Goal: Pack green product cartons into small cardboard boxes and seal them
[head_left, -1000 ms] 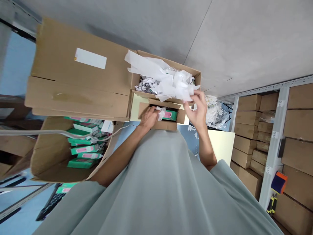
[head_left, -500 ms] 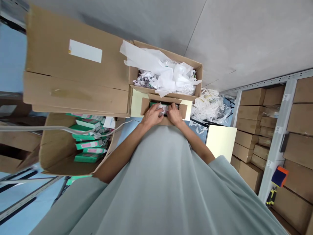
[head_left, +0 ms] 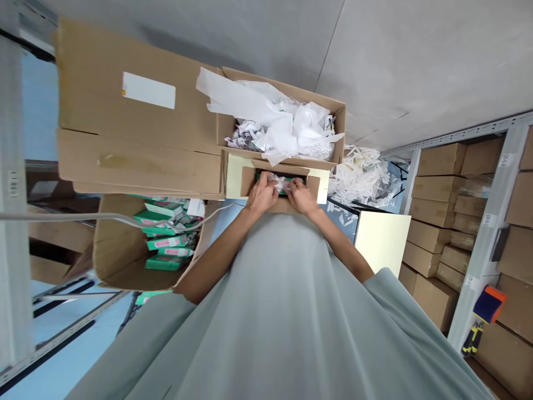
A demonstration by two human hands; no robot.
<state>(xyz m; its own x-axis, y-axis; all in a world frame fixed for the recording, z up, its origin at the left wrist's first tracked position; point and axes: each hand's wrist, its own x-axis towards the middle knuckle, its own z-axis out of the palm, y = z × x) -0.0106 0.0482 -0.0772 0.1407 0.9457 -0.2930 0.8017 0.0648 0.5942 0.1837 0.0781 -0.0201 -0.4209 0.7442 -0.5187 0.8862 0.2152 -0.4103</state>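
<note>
In front of my body an open small cardboard box (head_left: pixel 281 206) has its flaps spread. Crumpled white packing paper (head_left: pixel 280 182) lies in its opening, with a bit of green showing beside it. My left hand (head_left: pixel 262 194) reaches in from the left, its curled fingers closed on the paper. From the right, my right hand (head_left: pixel 303 196) pinches the other end of that paper. Fingertips of both hands are partly hidden inside the box.
Behind stands a larger carton (head_left: pixel 339 136) full of white paper and plastic wrap. To the left, a deep carton (head_left: pixel 120 244) holds several green boxes (head_left: pixel 164 262); a white cable (head_left: pixel 75 216) crosses it. Shredded paper (head_left: pixel 360 178) and shelves of cartons (head_left: pixel 431 216) lie right.
Both hands stay at the small box and shift slightly on the paper, with more of it showing between them. The camera view has turned a little, moving the side shelves rightward.
</note>
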